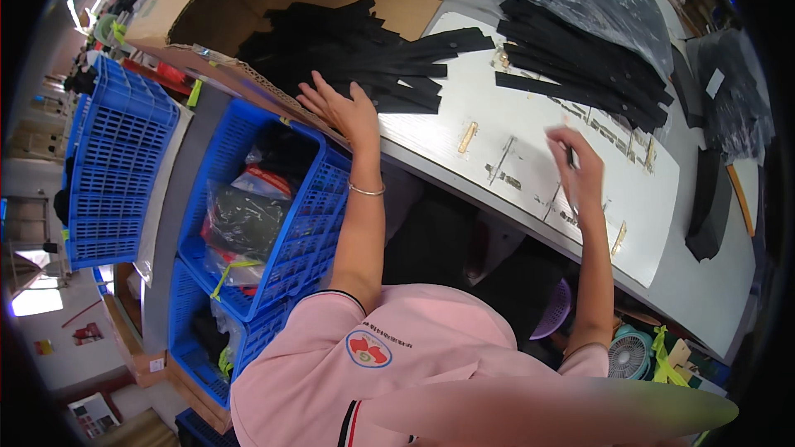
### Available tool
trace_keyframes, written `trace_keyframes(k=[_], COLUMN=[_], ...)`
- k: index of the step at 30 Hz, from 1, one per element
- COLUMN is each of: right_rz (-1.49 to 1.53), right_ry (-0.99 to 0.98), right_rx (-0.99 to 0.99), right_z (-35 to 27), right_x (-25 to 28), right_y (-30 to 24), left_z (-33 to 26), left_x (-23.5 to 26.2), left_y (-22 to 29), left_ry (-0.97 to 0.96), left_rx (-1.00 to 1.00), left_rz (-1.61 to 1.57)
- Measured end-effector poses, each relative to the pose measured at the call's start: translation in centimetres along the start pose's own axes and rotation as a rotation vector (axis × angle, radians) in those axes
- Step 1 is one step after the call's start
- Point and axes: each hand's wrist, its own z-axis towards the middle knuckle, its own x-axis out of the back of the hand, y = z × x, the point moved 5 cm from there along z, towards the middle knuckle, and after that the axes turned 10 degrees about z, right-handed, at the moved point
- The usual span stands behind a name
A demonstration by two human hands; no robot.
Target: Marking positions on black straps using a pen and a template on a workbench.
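Observation:
My left hand (344, 112), fingers spread, is at the near edge of a pile of black fabric strips (331, 50). The pile spills from an open cardboard box (381, 2) onto a white board (530, 145); whether my fingertips touch it I cannot tell. Over the board, my right hand (577, 167) is closed, slightly blurred, around a slim pen-like tool. Just beyond it, a second bundle of black strips (580, 62) lies fanned out, with one strip (538, 85) jutting toward the left. The board carries dark markings and several narrow slots with yellowish edges.
Blue plastic crates (286, 223) holding bagged goods stand left of the table (696, 294). Clear plastic wrap (596, 0) lies behind the right bundle. Black pieces (710, 207) and a plastic-wrapped bundle (729, 99) rest at the right. A small fan (630, 354) is below the table edge.

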Motion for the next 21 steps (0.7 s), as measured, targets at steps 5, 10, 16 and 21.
trace_keyframes(k=[5, 10, 16, 21], right_rz=[-0.086, -0.043, -0.012, 0.137], right_ry=[-0.207, -0.28, -0.439, -0.516], right_rx=[0.232, 0.349, 0.178, 0.07], right_z=[11.5, 18.1, 20.0, 20.5], right_x=[-10.0, -17.0, -20.5, -21.9], right_y=[-0.4, 2.1, 2.1, 0.1], left_z=[-0.2, -1.1, -3.4, -3.9], left_x=[-1.3, -1.0, -0.9, -0.4], left_y=[-0.8, 0.7, 2.1, 2.1], left_ry=[0.064, -0.023, -0.163, -0.16], left_rx=[0.003, -0.005, -0.078, -0.055], left_rz=[-0.047, -0.108, -0.352, -0.447])
